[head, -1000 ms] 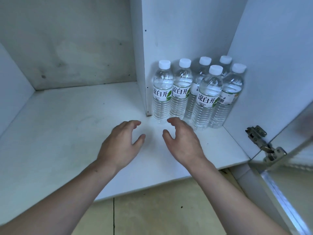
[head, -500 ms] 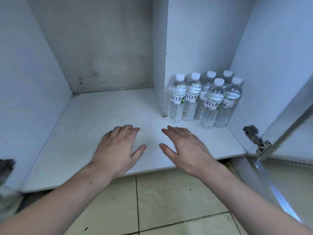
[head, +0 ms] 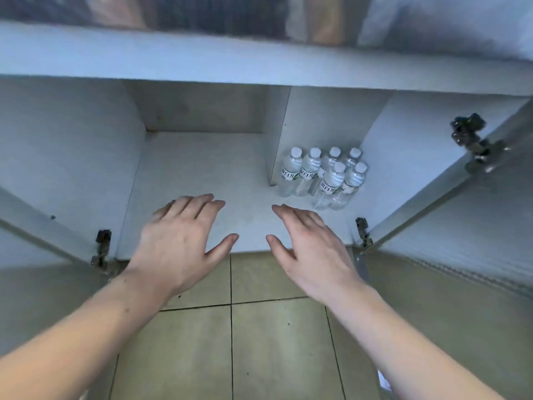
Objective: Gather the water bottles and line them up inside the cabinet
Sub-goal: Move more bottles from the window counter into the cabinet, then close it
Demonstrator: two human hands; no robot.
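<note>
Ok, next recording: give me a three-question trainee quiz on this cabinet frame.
1. How many water bottles stand in the cabinet?
2. True or false: the right hand grips a bottle.
3. The bottles stand: A) left of the divider panel, B) right of it, C) on the floor tiles.

Key: 1. Six. 2. False; both it and the left hand are open and hold nothing. 3. B.

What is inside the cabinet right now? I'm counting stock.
Six capped water bottles stand clustered on the cabinet floor, right of the divider. Four behind, two in front; anything behind them is hidden.
</note>
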